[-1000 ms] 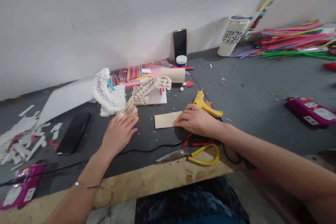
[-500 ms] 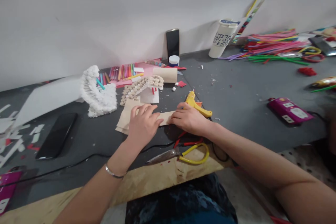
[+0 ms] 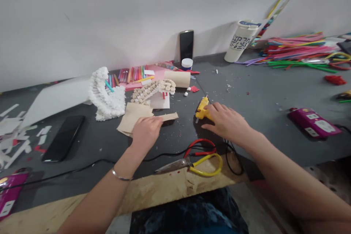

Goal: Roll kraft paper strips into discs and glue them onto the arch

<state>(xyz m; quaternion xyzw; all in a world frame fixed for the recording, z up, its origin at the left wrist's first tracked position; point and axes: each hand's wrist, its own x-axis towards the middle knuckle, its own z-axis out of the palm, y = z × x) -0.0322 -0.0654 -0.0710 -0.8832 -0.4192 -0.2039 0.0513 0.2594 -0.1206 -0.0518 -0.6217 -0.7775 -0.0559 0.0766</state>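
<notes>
My left hand (image 3: 146,131) pinches a narrow tan paper strip (image 3: 168,117) and holds it just above the dark table, over a larger tan paper sheet (image 3: 133,116). My right hand (image 3: 226,121) lies over the yellow glue gun (image 3: 202,109), fingers curled onto its body. Behind the papers stands a small model of rolled tan paper pieces on a white base (image 3: 153,93), with a white fluffy paper piece (image 3: 105,97) to its left.
Scissors with yellow and red handles (image 3: 197,158) and a black cord (image 3: 90,164) lie near the table's front edge. A black phone (image 3: 64,138) lies at the left, another phone (image 3: 187,45) leans on the wall. Coloured pens, a paper roll (image 3: 179,78), a cup (image 3: 239,42), coloured sticks (image 3: 298,53) and a pink box (image 3: 312,122) lie around.
My right hand left the tan strip and moved right onto the glue gun. My left hand came from the fluffy piece to the strip and now holds it.
</notes>
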